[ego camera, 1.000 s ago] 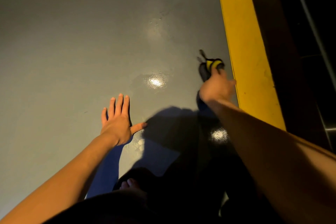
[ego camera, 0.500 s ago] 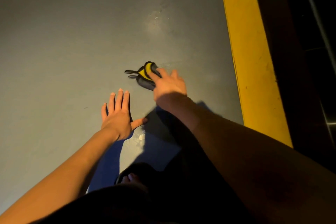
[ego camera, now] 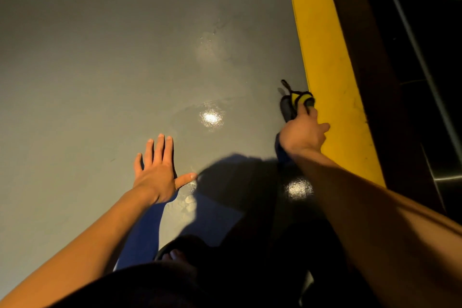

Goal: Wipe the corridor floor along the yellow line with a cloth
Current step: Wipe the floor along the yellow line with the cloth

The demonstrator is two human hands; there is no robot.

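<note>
I'm seeing no readable brand, label or writing anywhere in the head view.

Right hand [ego camera: 303,134] at about 3 o'clock of frame: it's pressing down on the cloth [ego camera: 295,105], fingers reaching forward over it, loosely bent. I can't tell whether they're curling round it or just lying on top. The cloth is a dark bundle with a yellow patch and thin dark loops trailing off at its 11 o'clock. It's lying on the floor [ego camera: 100,70], its right edge touching the yellow line [ego camera: 327,65].

Left hand [ego camera: 156,172] at roughly 7 o'clock of centre: it's lying flat on the grey floor, palm down, four fingers straight and close together pointing to 12 o'clock, thumb splayed out toward 3 o'clock. It's holding nothing.

The yellow line is running from 12 o'clock down to about 4 o'clock, with a dark strip [ego camera: 375,82] just right of it.

Bright glare spots [ego camera: 211,117] are showing on the floor between the two hands. Toes in a dark sandal [ego camera: 175,254] are showing at 6 o'clock.
</note>
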